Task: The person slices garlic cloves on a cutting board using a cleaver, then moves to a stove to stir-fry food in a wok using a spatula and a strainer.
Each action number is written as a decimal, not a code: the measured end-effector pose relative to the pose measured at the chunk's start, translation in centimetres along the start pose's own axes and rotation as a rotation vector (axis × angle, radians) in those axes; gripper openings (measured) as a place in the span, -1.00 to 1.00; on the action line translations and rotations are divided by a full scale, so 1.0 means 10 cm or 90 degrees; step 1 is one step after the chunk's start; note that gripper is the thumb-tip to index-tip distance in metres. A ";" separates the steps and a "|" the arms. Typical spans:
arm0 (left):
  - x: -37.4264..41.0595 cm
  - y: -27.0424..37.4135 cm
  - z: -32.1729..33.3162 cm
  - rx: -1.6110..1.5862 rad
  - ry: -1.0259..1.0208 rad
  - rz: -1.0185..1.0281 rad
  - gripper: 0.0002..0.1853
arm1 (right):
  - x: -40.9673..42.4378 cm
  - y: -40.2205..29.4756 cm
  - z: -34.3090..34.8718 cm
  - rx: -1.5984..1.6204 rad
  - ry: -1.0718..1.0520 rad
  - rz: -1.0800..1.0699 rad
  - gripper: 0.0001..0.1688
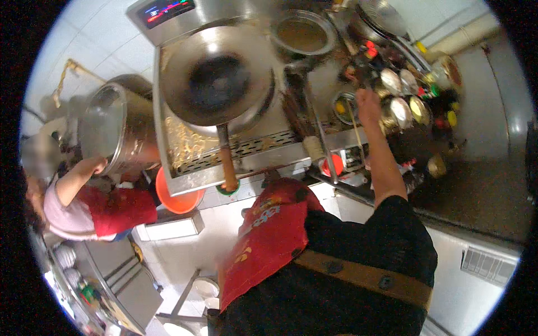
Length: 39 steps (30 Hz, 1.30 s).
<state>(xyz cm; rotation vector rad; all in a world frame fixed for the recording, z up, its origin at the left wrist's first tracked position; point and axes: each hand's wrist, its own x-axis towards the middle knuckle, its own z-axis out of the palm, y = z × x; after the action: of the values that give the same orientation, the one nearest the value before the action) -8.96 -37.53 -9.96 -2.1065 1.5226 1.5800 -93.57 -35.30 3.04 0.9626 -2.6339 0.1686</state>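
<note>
My right hand [368, 106] reaches over the back right of the counter, among seasoning containers. Its fingers blur into a dark item behind them, so I cannot tell whether they grip it. Just left of it sits a metal bowl [339, 119] with something yellow, perhaps egg yolk, inside. A pale thin stick [356, 132], like a chopstick, slants from the bowl past the counter edge. Round containers with white contents [401, 112] stand to the right of the hand. My left hand is out of view. A large steel wok [178, 90] with a wooden handle [228, 170] rests on the stove.
A wide metal pot [275, 35] of brownish liquid stands behind the wok. Another person in a red apron [122, 210] holds the rim of a big steel stockpot [141, 122] at left. An orange basin [178, 203] is below the stove's corner. Dark counter [475, 197] extends right.
</note>
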 end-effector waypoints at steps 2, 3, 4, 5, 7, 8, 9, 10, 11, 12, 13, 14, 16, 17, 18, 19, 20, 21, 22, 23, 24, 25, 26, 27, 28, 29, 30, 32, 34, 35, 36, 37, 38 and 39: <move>0.03 0.21 -0.07 -0.029 0.003 0.022 -0.51 | -0.02 0.01 0.07 0.129 -0.010 0.113 -0.55; 0.04 0.49 -0.14 -0.049 -0.005 0.039 -0.50 | -0.09 0.10 0.19 0.178 -0.077 0.171 -0.51; 0.05 0.70 -0.17 -0.080 -0.009 0.057 -0.50 | -0.13 0.17 0.32 0.224 -0.142 0.221 -0.48; 0.14 0.82 -0.14 -0.092 -0.023 0.051 -0.49 | -0.12 0.27 0.51 0.275 -0.144 0.294 -0.46; 0.31 0.98 -0.19 -0.041 -0.025 0.000 -0.45 | -0.24 0.06 0.60 0.527 -0.224 0.449 -0.45; 0.37 0.85 -0.15 -0.175 -0.080 0.095 -0.38 | -0.24 -0.34 0.15 0.702 -0.278 0.532 -0.45; 0.50 1.07 -0.26 -0.270 -0.171 0.205 -0.30 | -0.29 -0.36 -0.04 0.780 -0.205 0.546 -0.50; 0.50 1.55 -0.19 -0.001 -0.067 0.292 -0.23 | -0.36 -0.26 -0.16 0.841 -0.110 0.555 -0.55; 0.55 1.73 -0.23 0.033 -0.083 0.297 -0.26 | -0.45 -0.21 -0.24 0.902 -0.027 0.560 -0.60; 0.70 1.65 -0.30 0.039 -0.101 0.287 -0.28 | -0.44 -0.18 -0.31 0.969 -0.037 0.509 -0.65; 0.88 1.52 -0.35 0.049 -0.128 0.281 -0.30 | -0.48 -0.15 -0.40 1.027 -0.036 0.457 -0.71; 0.97 1.48 -0.30 0.092 -0.128 0.233 -0.41 | -0.54 -0.34 -0.80 1.051 0.016 0.486 -0.75; 1.28 1.28 -0.35 -0.138 -0.081 0.283 -0.55 | -0.73 -0.57 -1.36 1.199 0.144 0.502 -0.81; 1.38 1.43 -0.40 -0.033 -0.113 0.246 -0.56 | -0.97 -0.55 -1.55 1.163 0.162 0.510 -0.84; 1.44 1.40 -0.45 0.026 -0.123 0.220 -0.57 | -1.18 -0.63 -1.77 1.137 0.160 0.504 -0.86; 1.55 1.55 -0.48 0.087 -0.146 0.211 -0.58 | -1.50 -0.64 -1.86 1.121 0.182 0.476 -0.86; 1.65 1.70 -0.54 0.124 -0.170 0.212 -0.59 | -1.88 -0.66 -1.90 1.191 0.165 0.480 -0.86; 1.75 1.86 -0.57 0.160 -0.188 0.213 -0.60 | -2.21 -0.79 -1.97 1.210 0.222 0.479 -0.85; 1.85 2.04 -0.58 0.199 -0.207 0.216 -0.61 | -2.60 -0.88 -1.96 1.196 0.226 0.698 -0.85; 1.93 2.20 -0.57 0.231 -0.227 0.219 -0.62 | -3.05 -0.95 -1.93 1.224 0.218 0.714 -0.83; 2.00 2.34 -0.59 0.256 -0.240 0.223 -0.62 | -3.44 -1.08 -1.93 1.210 0.237 0.839 -0.81; 2.05 2.46 -0.52 0.278 -0.255 0.227 -0.63 | -3.77 -1.17 -2.02 1.214 0.311 1.003 -0.85; 2.08 2.59 -0.42 0.299 -0.274 0.234 -0.64 | -4.16 -1.21 -2.09 1.201 0.435 1.094 -0.84; 2.11 2.73 -0.34 0.313 -0.291 0.243 -0.65 | -4.59 -1.26 -2.07 1.186 0.562 1.174 -0.79; 2.10 2.85 -0.26 0.330 -0.308 0.252 -0.66 | -5.16 -1.23 -1.95 1.193 0.676 1.118 -0.76; 2.08 2.96 -0.19 0.337 -0.320 0.260 -0.66 | -5.79 -1.18 -1.81 1.201 0.778 1.054 -0.72; 2.05 3.05 -0.13 0.338 -0.333 0.265 -0.67 | -6.38 -1.10 -1.81 1.101 0.785 0.983 -0.73; 2.07 3.22 -0.06 0.327 -0.342 0.283 -0.68 | -7.05 -0.88 -2.21 0.841 1.256 1.098 -0.68; 1.94 3.22 0.13 0.298 -0.391 0.255 -0.69 | -8.43 -0.66 -2.78 0.683 1.082 1.019 -0.60; 1.90 3.35 0.09 0.278 -0.366 0.285 -0.70 | -8.09 -0.47 -2.84 0.326 1.278 1.344 -0.48; 1.87 3.41 0.24 0.267 -0.401 0.274 -0.70 | -8.58 -0.59 -3.08 0.275 1.309 1.284 -0.45; 1.82 3.47 0.30 0.230 -0.414 0.271 -0.71 | -8.70 -0.55 -3.07 0.237 1.232 1.347 -0.44; 1.80 3.50 0.30 0.182 -0.424 0.262 -0.71 | -8.76 -0.47 -3.08 0.202 1.144 1.405 -0.43; 1.79 3.56 0.15 0.135 -0.403 0.270 -0.72 | -8.46 -0.53 -2.77 0.177 0.928 1.566 -0.44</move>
<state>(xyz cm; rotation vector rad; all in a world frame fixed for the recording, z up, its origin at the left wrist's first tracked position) -37.13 -65.73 -8.33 -1.0548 1.8312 1.8547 -22.18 18.00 -0.24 -1.9022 -0.8124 1.0268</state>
